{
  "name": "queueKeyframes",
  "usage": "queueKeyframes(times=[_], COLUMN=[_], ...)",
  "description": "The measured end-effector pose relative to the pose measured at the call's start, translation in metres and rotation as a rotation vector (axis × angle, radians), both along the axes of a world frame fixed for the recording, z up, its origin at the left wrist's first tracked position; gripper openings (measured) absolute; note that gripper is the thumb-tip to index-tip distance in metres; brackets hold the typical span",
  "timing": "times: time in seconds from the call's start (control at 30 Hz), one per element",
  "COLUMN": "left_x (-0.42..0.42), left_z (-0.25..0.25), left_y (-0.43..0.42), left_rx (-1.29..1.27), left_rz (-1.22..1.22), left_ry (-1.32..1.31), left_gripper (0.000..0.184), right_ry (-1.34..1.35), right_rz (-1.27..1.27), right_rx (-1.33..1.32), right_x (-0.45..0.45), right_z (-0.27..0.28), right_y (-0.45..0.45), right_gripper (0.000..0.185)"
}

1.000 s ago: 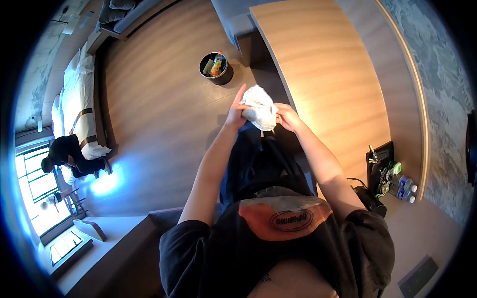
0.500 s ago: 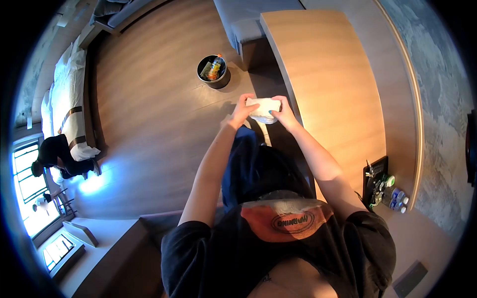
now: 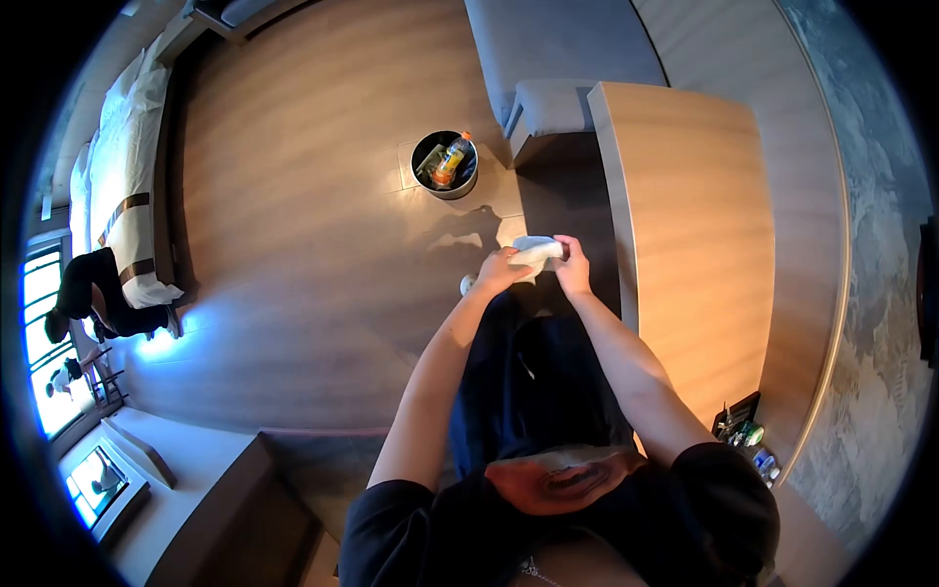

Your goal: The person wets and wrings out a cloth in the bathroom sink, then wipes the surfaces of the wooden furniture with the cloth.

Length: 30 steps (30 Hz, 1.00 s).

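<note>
A folded white cloth (image 3: 536,252) is stretched between my two hands, in front of my dark trousers. My left hand (image 3: 501,270) grips its left part, with the fingers wrapped round it. At the cloth's right end, my right hand (image 3: 572,265) pinches it between thumb and fingers. Beyond my hands, a round dark bin (image 3: 455,193) stands on the floor. Inside the bin, a bottle with an orange cap (image 3: 452,161) leans among other items.
The wooden desk (image 3: 699,225) runs along my right side, with bottles (image 3: 761,458) near its close end. A grey sofa (image 3: 558,106) stands beyond it. At the far left, a person in dark clothes (image 3: 98,298) bends beside a bed (image 3: 132,196).
The cloth, compact half a second ago, now looks looser and partly unfolded. Both hands still hold it and sit lower in view. The bin and desk have shifted right in view.
</note>
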<state>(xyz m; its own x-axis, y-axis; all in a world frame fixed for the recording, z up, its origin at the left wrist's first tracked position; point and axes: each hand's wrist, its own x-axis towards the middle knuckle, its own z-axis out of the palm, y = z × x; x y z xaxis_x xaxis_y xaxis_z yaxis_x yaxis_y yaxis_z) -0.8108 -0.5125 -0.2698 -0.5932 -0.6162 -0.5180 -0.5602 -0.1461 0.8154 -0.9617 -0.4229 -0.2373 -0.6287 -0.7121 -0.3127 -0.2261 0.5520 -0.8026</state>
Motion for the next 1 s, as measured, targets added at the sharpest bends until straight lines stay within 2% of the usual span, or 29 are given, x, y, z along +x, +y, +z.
queueKeyframes(times=[0.03, 0.17, 0.23, 0.27, 0.33, 0.4, 0.43, 0.53, 0.57, 0.67, 0.73, 0.8, 0.87, 0.9, 0.93, 1.0], left_x=[-0.001, 0.008, 0.005, 0.002, -0.01, -0.024, -0.032, -0.052, -0.06, -0.075, -0.088, -0.101, -0.118, -0.125, -0.136, -0.164], left_z=[0.001, -0.008, 0.006, 0.014, 0.031, 0.033, 0.026, -0.005, -0.013, -0.055, -0.077, -0.101, -0.129, -0.149, -0.176, -0.229], left_y=[-0.007, -0.022, -0.032, -0.035, -0.042, -0.051, -0.055, -0.08, -0.09, -0.115, -0.129, -0.139, -0.15, -0.152, -0.158, -0.165], left_rx=[-0.091, -0.384, -0.34, -0.317, -0.352, -0.324, -0.395, -0.453, -0.491, -0.433, -0.419, -0.442, -0.435, -0.474, -0.53, -0.741], left_rz=[-0.047, -0.148, -0.137, -0.118, -0.111, -0.065, -0.012, 0.032, 0.014, -0.057, -0.12, -0.214, -0.29, -0.311, -0.338, -0.309], left_ry=[-0.085, -0.128, -0.087, -0.067, -0.033, -0.058, -0.04, 0.045, 0.062, 0.2, 0.292, 0.291, 0.287, 0.28, 0.285, 0.564], left_gripper=[0.048, 0.033, 0.029, 0.027, 0.024, 0.026, 0.027, 0.027, 0.026, 0.033, 0.035, 0.039, 0.035, 0.034, 0.032, 0.035], right_ry=[-0.009, 0.014, -0.008, -0.098, -0.574, -0.707, -0.765, -0.806, -0.739, -0.458, -0.07, 0.135, 0.049, 0.013, 0.055, 0.072], right_rz=[0.018, 0.16, 0.2, 0.196, 0.062, -0.016, -0.061, -0.194, -0.213, -0.294, -0.327, -0.255, -0.449, -0.547, -0.595, -0.633], right_rx=[-0.004, -0.045, -0.056, -0.026, -0.122, -0.185, -0.229, -0.435, -0.417, -0.431, -0.311, -0.283, -0.333, -0.452, -0.501, -0.665], right_x=[-0.002, -0.008, -0.018, -0.025, -0.038, -0.045, -0.05, -0.057, -0.058, -0.065, -0.078, -0.094, -0.106, -0.109, -0.115, -0.128], right_z=[-0.004, -0.028, -0.042, -0.057, -0.078, -0.085, -0.085, -0.081, -0.085, -0.135, -0.175, -0.186, -0.232, -0.246, -0.265, -0.292], right_y=[-0.007, -0.019, -0.027, -0.03, -0.038, -0.046, -0.061, -0.084, -0.087, -0.089, -0.093, -0.1, -0.103, -0.11, -0.116, -0.128], right_gripper=[0.036, 0.027, 0.025, 0.026, 0.023, 0.026, 0.027, 0.032, 0.034, 0.024, 0.018, 0.016, 0.016, 0.016, 0.015, 0.019])
